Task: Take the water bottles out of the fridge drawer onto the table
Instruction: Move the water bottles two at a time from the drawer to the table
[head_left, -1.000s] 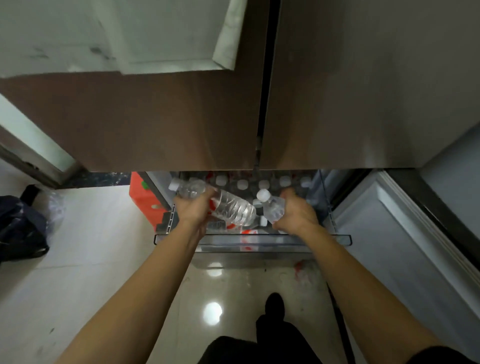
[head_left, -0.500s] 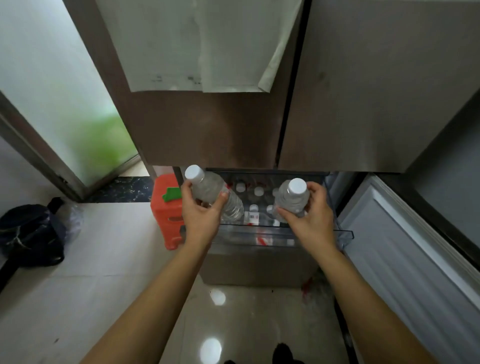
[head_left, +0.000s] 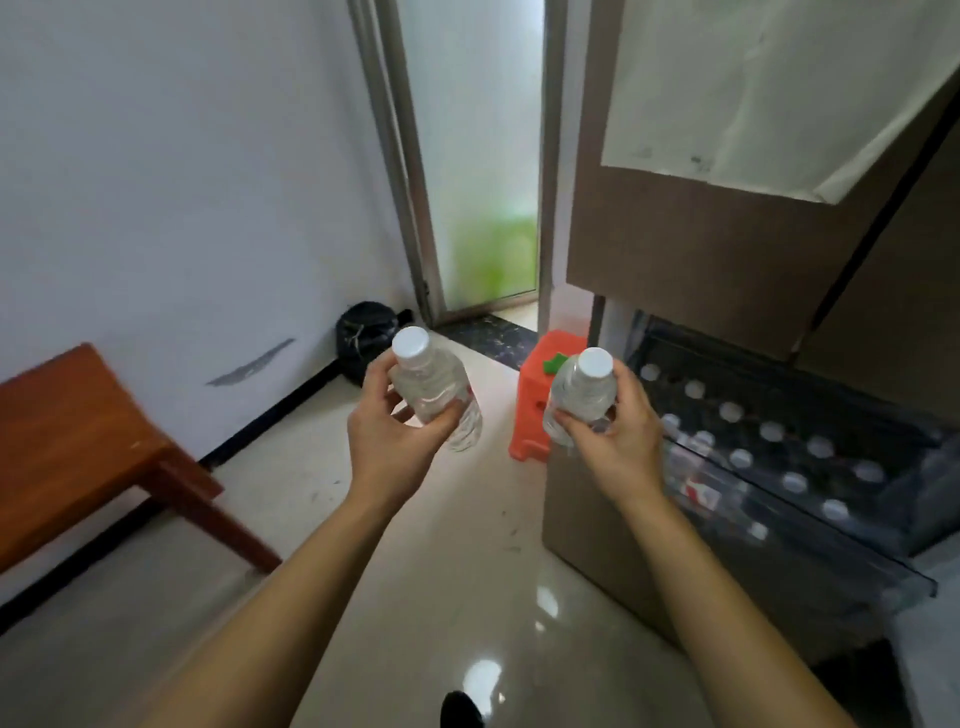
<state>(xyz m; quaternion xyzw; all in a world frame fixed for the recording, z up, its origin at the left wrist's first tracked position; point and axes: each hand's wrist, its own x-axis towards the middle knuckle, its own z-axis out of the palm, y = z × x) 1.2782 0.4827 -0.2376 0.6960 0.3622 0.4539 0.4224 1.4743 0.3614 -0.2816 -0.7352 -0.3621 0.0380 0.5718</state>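
Note:
My left hand (head_left: 387, 441) grips a clear water bottle (head_left: 431, 384) with a white cap, held upright over the floor. In my right hand (head_left: 618, 441) is a second clear bottle (head_left: 579, 397), also white-capped, just left of the fridge. The fridge drawer (head_left: 883, 561) stands pulled out at the right, with several more white-capped bottles (head_left: 771, 431) standing inside it. A brown wooden table (head_left: 67, 447) sits at the left against the wall.
An orange plastic stool (head_left: 535, 410) stands beside the fridge. A black bag (head_left: 363, 332) lies in the corner by the frosted glass door (head_left: 478, 156). The brown fridge doors (head_left: 701, 249) above the drawer are closed. Glossy tiled floor (head_left: 441, 571) lies between table and fridge.
Both hands lifted the two bottles out of the drawer. The view has swung left, away from the fridge, bringing the wooden table into sight.

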